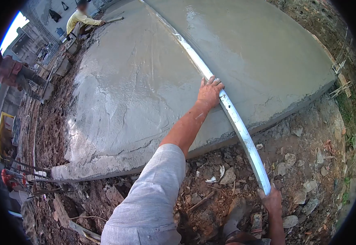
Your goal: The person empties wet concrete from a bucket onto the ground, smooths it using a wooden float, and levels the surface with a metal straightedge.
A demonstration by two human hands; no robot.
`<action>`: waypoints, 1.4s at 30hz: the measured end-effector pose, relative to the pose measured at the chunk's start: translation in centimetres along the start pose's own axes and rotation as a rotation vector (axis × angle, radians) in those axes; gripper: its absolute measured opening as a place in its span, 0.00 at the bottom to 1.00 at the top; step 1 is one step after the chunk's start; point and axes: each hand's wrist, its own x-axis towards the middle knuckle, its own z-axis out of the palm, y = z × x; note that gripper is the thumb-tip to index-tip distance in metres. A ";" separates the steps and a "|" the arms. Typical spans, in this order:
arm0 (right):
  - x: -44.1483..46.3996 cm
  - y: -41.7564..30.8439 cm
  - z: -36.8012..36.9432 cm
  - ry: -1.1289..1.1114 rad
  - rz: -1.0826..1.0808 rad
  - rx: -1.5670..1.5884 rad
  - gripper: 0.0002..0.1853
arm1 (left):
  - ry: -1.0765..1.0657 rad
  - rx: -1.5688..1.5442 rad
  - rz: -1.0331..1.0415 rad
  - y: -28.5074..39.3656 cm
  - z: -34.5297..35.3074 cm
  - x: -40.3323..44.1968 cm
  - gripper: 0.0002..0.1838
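Observation:
A long pale straightedge bar [239, 124] lies across wet grey concrete [145, 81], running from the top middle down past the slab's near edge. My left hand [211, 90] is closed over the bar about halfway along, its arm in a grey sleeve. Lower right, my right hand [271, 198] grips the bar's near end, above the rubble. The concrete is smooth and shiny to the right of the bar, with ridges and streaks to its left.
Stones and broken rubble [210, 200] cover the ground by my feet. A person in a yellow top [79, 20] crouches at the slab's far left edge, holding a tool on the concrete. Another person [12, 73] bends at the left. Rods stick out near the slab's left corner.

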 end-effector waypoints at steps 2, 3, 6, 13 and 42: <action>-0.5 -0.1 0.2 -0.022 0.007 0.009 0.25 | 0.002 -0.006 0.012 -0.2 0.1 -0.3 0.23; -1.1 0.9 1.1 -0.027 -0.006 0.009 0.25 | -0.004 -0.007 0.010 -0.1 0.1 -0.8 0.23; -1.6 1.5 2.0 -0.007 -0.060 -0.003 0.25 | -0.028 -0.025 -0.026 0.1 -1.5 -2.3 0.23; -0.7 -0.2 1.9 -0.078 -0.057 -0.008 0.28 | 0.006 0.021 -0.027 -2.1 -0.6 -1.4 0.21; -0.5 -6.3 4.1 -0.268 -0.101 -0.022 0.33 | -0.033 0.074 -0.121 -8.0 -1.2 -3.4 0.21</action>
